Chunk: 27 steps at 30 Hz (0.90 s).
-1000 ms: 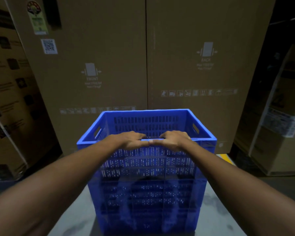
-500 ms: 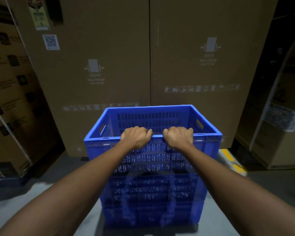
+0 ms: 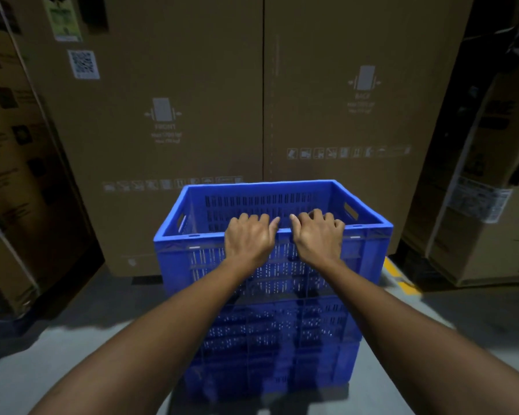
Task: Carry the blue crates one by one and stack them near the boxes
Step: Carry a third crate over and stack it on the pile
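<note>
Stack of blue crates [image 3: 282, 339] stands by the cardboard boxes [image 3: 192, 130]; my left hand [image 3: 247, 239] and right hand [image 3: 318, 238] curl fingers over the top crate's [image 3: 369, 250] near rim. Placement looks done; letting go remains.

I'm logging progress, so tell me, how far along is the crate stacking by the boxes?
Done: blue crates stand stacked before the cardboard boxes. In hand: the left hand and right hand grip the near rim of the top crate, seemingly settling it. Left: letting go; any crates waiting elsewhere are out of view.
</note>
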{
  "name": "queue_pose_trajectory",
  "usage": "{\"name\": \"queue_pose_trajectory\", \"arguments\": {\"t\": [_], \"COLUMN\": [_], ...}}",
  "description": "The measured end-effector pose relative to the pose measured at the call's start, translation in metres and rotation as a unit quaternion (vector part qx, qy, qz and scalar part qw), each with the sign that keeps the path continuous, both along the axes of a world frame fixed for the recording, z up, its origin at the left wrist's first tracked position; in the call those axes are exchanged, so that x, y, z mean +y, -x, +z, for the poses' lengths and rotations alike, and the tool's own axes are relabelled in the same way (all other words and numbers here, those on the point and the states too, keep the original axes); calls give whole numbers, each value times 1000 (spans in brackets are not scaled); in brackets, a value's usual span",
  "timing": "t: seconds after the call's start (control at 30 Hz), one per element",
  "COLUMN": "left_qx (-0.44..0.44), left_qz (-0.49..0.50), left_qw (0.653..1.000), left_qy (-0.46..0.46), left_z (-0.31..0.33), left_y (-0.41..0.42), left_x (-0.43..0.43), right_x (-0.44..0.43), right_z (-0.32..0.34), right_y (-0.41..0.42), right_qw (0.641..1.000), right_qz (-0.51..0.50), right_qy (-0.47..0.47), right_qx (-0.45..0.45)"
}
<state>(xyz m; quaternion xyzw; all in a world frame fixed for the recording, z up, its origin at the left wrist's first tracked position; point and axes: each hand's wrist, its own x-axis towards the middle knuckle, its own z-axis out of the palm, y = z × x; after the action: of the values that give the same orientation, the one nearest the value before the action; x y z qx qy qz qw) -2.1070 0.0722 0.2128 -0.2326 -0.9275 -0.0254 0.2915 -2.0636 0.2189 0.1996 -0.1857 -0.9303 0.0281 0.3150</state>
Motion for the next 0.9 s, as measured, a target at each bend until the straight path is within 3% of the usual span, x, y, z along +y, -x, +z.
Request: {"name": "queue_pose_trajectory", "arguments": {"t": [0.1,0.17,0.3,0.37,0.5,0.9], "left_qx": [27,8,-153,-189,-156,-72], "left_qz": [-44,-88,-158,-158,-166,-139], "left_qw": [999,996,975,968,973,987], "left_qy": [6,17,-21,-37,-32,-34], "left_z": [-6,-6,14,42,140,514], "left_y": [-3,-3,-8,-11,-9,-77], "left_x": [-9,-18,-41,-58,-88,-119], "right_x": [-15,-20,-32,-52,-89,-100], "right_z": [-18,-12,29,57,147,495], "right_y": [-10,-15,-19,-24,-32,-106], "right_qw": [1000,999,984,985,991,987], "right_qz": [15,18,38,46,55,116], "right_qy": [-22,-18,73,95,105,92], "right_qx": [16,-27,-159,-139,-57,57]}}
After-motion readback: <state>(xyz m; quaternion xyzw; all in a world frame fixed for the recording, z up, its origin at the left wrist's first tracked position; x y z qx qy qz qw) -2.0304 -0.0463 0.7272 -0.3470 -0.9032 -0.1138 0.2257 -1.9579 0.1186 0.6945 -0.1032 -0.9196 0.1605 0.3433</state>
